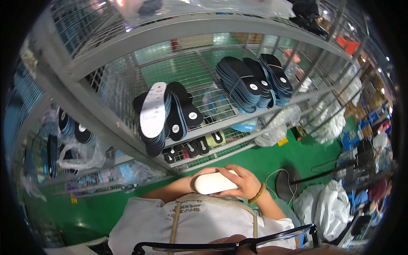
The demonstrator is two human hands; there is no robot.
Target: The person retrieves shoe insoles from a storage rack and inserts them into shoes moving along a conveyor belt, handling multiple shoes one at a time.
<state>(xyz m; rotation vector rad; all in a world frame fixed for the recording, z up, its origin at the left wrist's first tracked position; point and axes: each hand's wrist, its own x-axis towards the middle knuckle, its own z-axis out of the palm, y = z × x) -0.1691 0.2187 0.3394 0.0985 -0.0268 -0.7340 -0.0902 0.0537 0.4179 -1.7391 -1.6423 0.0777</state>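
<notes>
A smooth white object, shaped like a shoe insole or a stack of insoles, (pixel 214 183) is held close to my body at waist height. My right hand (pixel 244 183) grips its right end, with the thumb and fingers around it. Behind its left end is my left hand (pixel 204 172), mostly hidden by it. On the wire shelf ahead, a white speckled insole (pixel 153 110) lies on a bundle of black insoles with blue edges (pixel 174 122). Further right on that shelf stand several more tied bundles of black insoles (pixel 244 83) bearing round white stickers.
A grey metal rack (pixel 204 127) stands before me, its lower shelf holding more insoles (pixel 202 145). Plastic bags (pixel 274 127) hang at its right. To my right are a round black stand base (pixel 287 185) with a cable and large white sacks (pixel 333 207).
</notes>
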